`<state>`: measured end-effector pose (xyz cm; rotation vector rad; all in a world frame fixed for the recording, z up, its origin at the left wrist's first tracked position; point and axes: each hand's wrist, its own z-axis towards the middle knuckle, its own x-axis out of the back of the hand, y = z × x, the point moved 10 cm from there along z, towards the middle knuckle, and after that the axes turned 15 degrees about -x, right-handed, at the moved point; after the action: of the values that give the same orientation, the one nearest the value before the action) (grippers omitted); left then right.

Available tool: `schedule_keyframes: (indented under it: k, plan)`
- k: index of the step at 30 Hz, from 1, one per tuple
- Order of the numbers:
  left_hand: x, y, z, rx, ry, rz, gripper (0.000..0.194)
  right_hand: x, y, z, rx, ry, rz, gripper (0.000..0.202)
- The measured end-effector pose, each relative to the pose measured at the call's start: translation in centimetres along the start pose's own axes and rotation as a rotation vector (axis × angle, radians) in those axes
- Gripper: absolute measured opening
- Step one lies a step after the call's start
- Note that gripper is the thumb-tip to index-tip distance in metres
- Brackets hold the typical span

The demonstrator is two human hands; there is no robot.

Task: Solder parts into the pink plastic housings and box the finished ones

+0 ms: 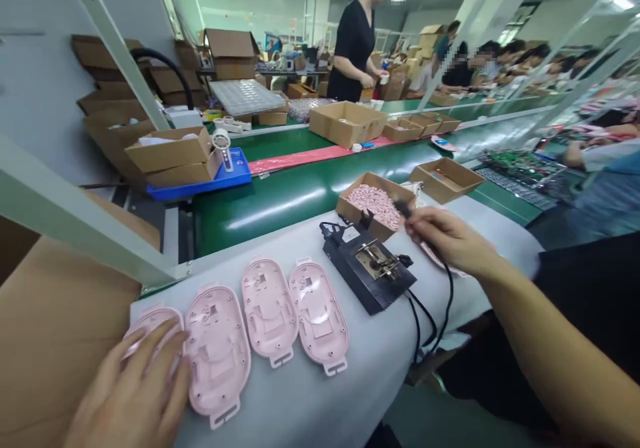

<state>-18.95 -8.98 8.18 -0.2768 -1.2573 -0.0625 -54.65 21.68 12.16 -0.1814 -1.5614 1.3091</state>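
Observation:
My left hand lies with fingers spread over the leftmost pink plastic shell, covering much of it. Beside it three more pink shells rest in a row on the pale work surface, their inner sides facing up with small posts and a strap loop at one end. My right hand is closed round a dark tool with a black cord; the tool's kind is blurred. It is close to a cardboard box of small pink parts. Left of this hand sits a black device with a metal mechanism on top.
Behind the work surface runs a green conveyor belt. A blue tray with a box and a white handheld device is at the left. An open cardboard box stands at right. Black cables hang over the front edge. Several people work beyond.

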Motion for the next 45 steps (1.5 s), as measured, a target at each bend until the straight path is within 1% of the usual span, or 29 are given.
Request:
schedule_keyframes:
  k: [1,2,3,5,6,7,8,9,10,11,12,14,15,16,18,19,22,26,32,37,40,45]
  plan:
    - [0.8,2.1,2.6,-0.060,0.018,0.008,0.029,0.7,-1.4,-0.6,0.029,-0.007,0.159,0.020]
    - [1.2,3.9,5.1,-0.085,0.029,-0.011,0.032,0.9,-2.9,-1.2,0.055,-0.030,0.289,0.022]
    - [1.0,5.2,7.3,-0.070,0.022,-0.069,0.032,0.7,-4.5,-1.7,0.082,-0.061,0.376,0.028]
    - [-1.0,8.1,10.4,-0.113,-0.096,-0.214,0.036,-0.8,-7.2,-2.6,0.147,-0.099,0.426,0.042]
    - [-2.1,9.4,11.3,-0.144,-0.151,-0.276,0.038,-1.9,-8.2,-3.0,0.188,-0.106,0.436,0.049]
    - [-3.2,10.5,11.8,-0.180,-0.201,-0.325,0.044,-3.2,-8.7,-3.3,0.221,-0.100,0.442,0.052]
    - [-4.1,11.2,12.0,-0.208,-0.236,-0.361,0.056,-4.5,-8.8,-3.6,0.248,-0.079,0.434,0.047]
    - [-5.0,11.6,11.9,-0.224,-0.261,-0.386,0.071,-5.8,-8.7,-3.9,0.276,-0.054,0.404,0.035]
    - [-5.7,11.8,11.8,-0.227,-0.276,-0.399,0.085,-7.2,-8.3,-4.1,0.292,-0.036,0.344,0.026]
    - [-6.3,11.7,11.7,-0.220,-0.281,-0.403,0.095,-8.8,-7.7,-4.3,0.285,-0.035,0.260,0.027]
    - [-6.8,11.6,11.6,-0.216,-0.278,-0.404,0.097,-10.4,-7.0,-4.4,0.262,-0.049,0.158,0.032]
    - [-7.5,11.4,11.6,-0.212,-0.258,-0.397,0.086,-13.0,-5.9,-4.7,0.222,-0.096,-0.059,0.035]
    - [-7.8,11.3,11.7,-0.210,-0.245,-0.391,0.079,-13.8,-5.6,-4.8,0.214,-0.093,-0.149,0.033]
    - [-7.9,11.3,11.9,-0.210,-0.231,-0.385,0.072,-14.1,-5.6,-5.0,0.220,-0.066,-0.217,0.028]
    - [-8.0,11.3,12.3,-0.210,-0.192,-0.368,0.062,-14.1,-6.1,-5.2,0.253,-0.007,-0.287,0.015]
    - [-8.0,11.3,12.4,-0.208,-0.172,-0.359,0.059,-14.1,-6.2,-5.2,0.257,0.011,-0.294,0.012]
    - [-8.2,11.3,12.5,-0.197,-0.132,-0.354,0.055,-14.3,-6.2,-5.1,0.243,0.012,-0.319,0.009]
    - [-8.5,11.2,12.2,-0.171,-0.129,-0.375,0.054,-14.3,-6.1,-5.1,0.242,0.006,-0.324,0.008]
    - [-8.9,11.6,12.2,-0.208,-0.175,-0.387,0.047,-14.4,-5.8,-5.0,0.217,-0.014,-0.295,0.007]
    - [-9.0,11.5,12.2,-0.202,-0.181,-0.400,0.048,-14.6,-5.6,-5.1,0.209,-0.027,-0.267,0.008]
    - [-9.2,11.5,12.1,-0.202,-0.197,-0.408,0.049,-14.8,-5.8,-5.2,0.209,-0.032,-0.260,0.013]
    - [-9.0,11.5,12.2,-0.202,-0.181,-0.420,0.047,-15.3,-6.8,-5.7,0.303,-0.045,-0.291,0.017]
